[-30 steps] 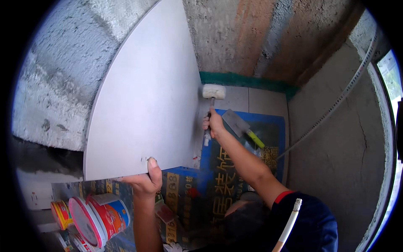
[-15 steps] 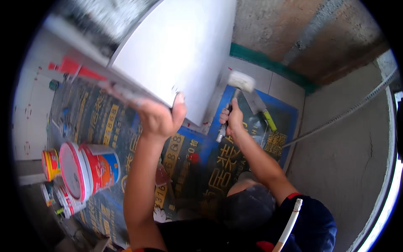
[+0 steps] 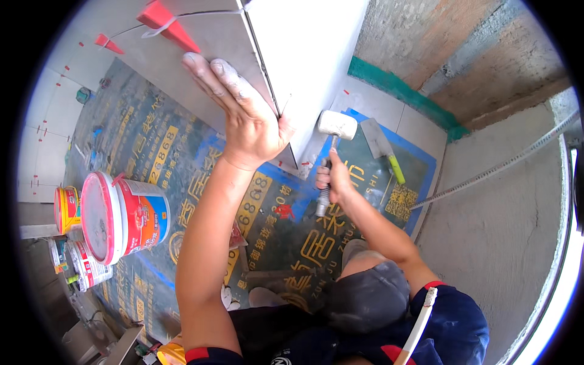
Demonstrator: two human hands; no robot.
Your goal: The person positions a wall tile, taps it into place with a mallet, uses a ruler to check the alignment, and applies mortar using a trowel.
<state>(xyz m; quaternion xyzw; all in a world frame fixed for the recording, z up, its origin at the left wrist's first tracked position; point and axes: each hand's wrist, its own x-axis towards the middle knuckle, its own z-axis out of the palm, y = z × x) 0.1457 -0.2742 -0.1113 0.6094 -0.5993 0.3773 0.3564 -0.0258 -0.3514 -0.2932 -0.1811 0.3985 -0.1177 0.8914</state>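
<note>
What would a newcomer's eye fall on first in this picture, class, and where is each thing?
Probably the white-headed mallet in the right hand, just right of centre. Next, the bright white panel at upper centre, with the left hand at its edge. The big red-lidded bucket stands out at left.

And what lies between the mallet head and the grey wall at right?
In the head view, past the mallet head come a trowel on the floor covering, then pale tile.
</note>
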